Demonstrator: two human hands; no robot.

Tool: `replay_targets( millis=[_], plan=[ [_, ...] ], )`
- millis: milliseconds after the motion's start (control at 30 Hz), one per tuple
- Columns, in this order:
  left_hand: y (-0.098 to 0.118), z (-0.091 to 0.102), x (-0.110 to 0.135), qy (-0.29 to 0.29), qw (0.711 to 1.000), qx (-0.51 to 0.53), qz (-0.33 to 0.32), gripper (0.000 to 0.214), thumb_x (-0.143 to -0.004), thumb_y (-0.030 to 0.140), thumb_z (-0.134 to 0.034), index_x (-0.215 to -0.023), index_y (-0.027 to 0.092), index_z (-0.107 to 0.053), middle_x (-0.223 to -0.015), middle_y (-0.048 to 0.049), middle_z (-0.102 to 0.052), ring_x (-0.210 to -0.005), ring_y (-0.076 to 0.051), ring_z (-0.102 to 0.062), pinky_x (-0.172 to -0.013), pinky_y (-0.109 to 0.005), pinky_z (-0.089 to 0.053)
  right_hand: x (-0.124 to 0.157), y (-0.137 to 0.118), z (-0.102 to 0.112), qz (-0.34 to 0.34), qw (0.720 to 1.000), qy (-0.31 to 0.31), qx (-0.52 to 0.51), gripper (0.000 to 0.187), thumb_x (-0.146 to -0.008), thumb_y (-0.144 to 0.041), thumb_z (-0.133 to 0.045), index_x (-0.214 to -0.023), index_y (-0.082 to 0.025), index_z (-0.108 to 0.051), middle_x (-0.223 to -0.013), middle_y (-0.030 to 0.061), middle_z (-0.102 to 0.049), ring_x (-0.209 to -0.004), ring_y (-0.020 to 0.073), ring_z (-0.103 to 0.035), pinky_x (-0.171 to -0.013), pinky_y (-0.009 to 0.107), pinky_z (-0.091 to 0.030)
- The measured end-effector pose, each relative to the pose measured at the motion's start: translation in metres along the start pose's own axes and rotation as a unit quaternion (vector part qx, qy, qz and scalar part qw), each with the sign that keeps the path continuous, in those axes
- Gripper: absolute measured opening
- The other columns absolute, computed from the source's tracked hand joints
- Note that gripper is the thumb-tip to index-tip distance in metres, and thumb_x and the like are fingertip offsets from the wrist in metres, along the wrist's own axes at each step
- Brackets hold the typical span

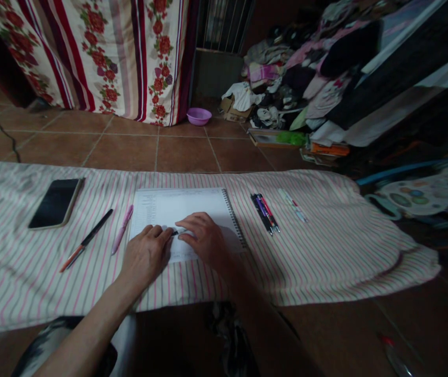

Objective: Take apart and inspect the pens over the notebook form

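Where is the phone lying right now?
In the head view, the phone lies on the striped cloth on the left side, just left of the black pen and well left of the notebook.

soft striped cloth [326,251] looking matt, smooth white paper notebook [180,207] with wire spiral, glossy glass phone [55,203] far left, shiny plastic pens [265,212], glazed-ish floor tiles [184,152]

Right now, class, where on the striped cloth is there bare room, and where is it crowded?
Bare: striped cloth right of the white pen, and below the phone. Crowded: the spiral notebook, under the left hand and right hand.
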State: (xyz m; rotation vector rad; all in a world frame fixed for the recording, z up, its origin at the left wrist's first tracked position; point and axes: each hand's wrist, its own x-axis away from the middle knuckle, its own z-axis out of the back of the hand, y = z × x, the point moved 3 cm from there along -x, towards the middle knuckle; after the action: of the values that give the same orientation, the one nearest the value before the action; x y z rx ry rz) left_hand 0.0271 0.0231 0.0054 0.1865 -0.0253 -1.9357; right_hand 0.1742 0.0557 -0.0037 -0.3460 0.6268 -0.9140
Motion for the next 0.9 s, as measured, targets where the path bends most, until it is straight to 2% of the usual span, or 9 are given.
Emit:
replay_targets(
  millis=[267, 400, 467, 533, 600, 667, 733, 800, 900],
  plan=[
    [0.001, 0.003, -0.002, 0.048, 0.998, 0.024, -0.025, 0.03, -0.091, 0.023, -0.037, -0.106, 0.014, -0.062, -0.082, -0.0088, -0.064, -0.082, -0.024, -0.054, -0.072, -0.036, -0.047, -0.001, -0.002, -0.005, 0.004, 1.0, -0.017, -0.002, 0.016, -0.082, -0.02, -0.061, -0.097, -0.02, -0.069, -0.09, 0.0044, -0.071, -0.092, 0.0189, -0.058, -0.084, 0.032, -0.044],
    [0.0, 0.015, 0.001, 0.155, 0.984, 0.09, -0.012, 0.025, -0.089, 0.025, -0.045, -0.104, 0.015, -0.061, -0.098, -0.0105, -0.064, -0.096, -0.024, -0.053, -0.084, -0.037, -0.045, -0.003, -0.002, -0.003, -0.024, 1.0, 0.008, -0.004, 0.013, -0.081, -0.018, -0.062, -0.092, -0.018, -0.07, -0.087, 0.0054, -0.071, -0.088, 0.0189, -0.06, -0.084, 0.032, -0.044],
    [0.002, 0.021, 0.004, 0.199, 0.969, 0.147, 0.005, 0.022, -0.089, 0.027, -0.045, -0.095, 0.016, -0.062, -0.094, -0.0096, -0.064, -0.093, -0.022, -0.054, -0.082, -0.036, -0.046, -0.003, -0.001, 0.0, -0.062, 0.998, 0.028, -0.012, 0.011, -0.08, -0.019, -0.063, -0.088, -0.019, -0.07, -0.085, 0.0056, -0.071, -0.086, 0.0193, -0.06, -0.083, 0.033, -0.044],
    [0.005, 0.02, 0.006, 0.185, 0.955, 0.231, 0.023, 0.023, -0.089, 0.029, -0.043, -0.082, 0.017, -0.062, -0.084, -0.0073, -0.063, -0.081, -0.019, -0.057, -0.073, -0.033, -0.047, -0.003, 0.001, 0.003, -0.113, 0.991, 0.057, -0.032, 0.011, -0.079, -0.02, -0.063, -0.086, -0.021, -0.071, -0.084, 0.0046, -0.071, -0.084, 0.019, -0.061, -0.082, 0.032, -0.045],
    [0.009, 0.013, 0.006, 0.125, 0.928, 0.345, 0.065, 0.027, -0.088, 0.033, -0.043, -0.073, 0.017, -0.059, -0.076, -0.0048, -0.06, -0.069, -0.015, -0.057, -0.061, -0.028, -0.047, -0.003, 0.003, 0.005, -0.162, 0.982, 0.078, -0.062, 0.011, -0.078, -0.022, -0.063, -0.086, -0.023, -0.071, -0.081, 0.0029, -0.071, -0.081, 0.0179, -0.062, -0.079, 0.03, -0.046],
    [0.009, 0.004, 0.004, 0.071, 0.855, 0.49, 0.154, 0.024, -0.086, 0.037, -0.047, -0.08, 0.017, -0.058, -0.073, -0.0034, -0.06, -0.064, -0.015, -0.059, -0.051, -0.025, -0.045, -0.003, 0.005, 0.004, -0.196, 0.973, 0.085, -0.087, 0.012, -0.077, -0.024, -0.063, -0.085, -0.025, -0.072, -0.079, 0.0019, -0.07, -0.076, 0.0174, -0.063, -0.075, 0.03, -0.048],
    [0.007, -0.003, 0.001, 0.046, 0.726, 0.64, 0.248, 0.023, -0.085, 0.036, -0.051, -0.093, 0.015, -0.055, -0.081, -0.0048, -0.063, -0.063, -0.015, -0.062, -0.042, -0.022, -0.041, -0.003, 0.005, 0.002, -0.217, 0.967, 0.078, -0.111, 0.013, -0.076, -0.025, -0.064, -0.086, -0.024, -0.072, -0.08, 0.002, -0.071, -0.073, 0.0171, -0.064, -0.072, 0.029, -0.048],
    [0.005, -0.007, -0.002, 0.035, 0.609, 0.728, 0.314, 0.017, -0.084, 0.029, -0.054, -0.089, 0.013, -0.054, -0.087, -0.0079, -0.066, -0.065, -0.014, -0.064, -0.039, -0.018, -0.038, -0.003, 0.004, -0.002, -0.225, 0.962, 0.062, -0.141, 0.015, -0.076, -0.026, -0.063, -0.087, -0.023, -0.072, -0.082, 0.0022, -0.071, -0.07, 0.0161, -0.064, -0.07, 0.028, -0.048],
    [-0.001, -0.007, -0.005, 0.037, 0.509, 0.775, 0.373, 0.008, -0.084, 0.015, -0.055, -0.078, 0.01, -0.057, -0.081, -0.0081, -0.067, -0.063, -0.012, -0.066, -0.038, -0.014, -0.038, -0.003, 0.001, -0.007, -0.219, 0.957, 0.037, -0.186, 0.016, -0.075, -0.025, -0.062, -0.086, -0.021, -0.071, -0.078, 0.0018, -0.071, -0.068, 0.0148, -0.064, -0.066, 0.026, -0.048]
  ],
)
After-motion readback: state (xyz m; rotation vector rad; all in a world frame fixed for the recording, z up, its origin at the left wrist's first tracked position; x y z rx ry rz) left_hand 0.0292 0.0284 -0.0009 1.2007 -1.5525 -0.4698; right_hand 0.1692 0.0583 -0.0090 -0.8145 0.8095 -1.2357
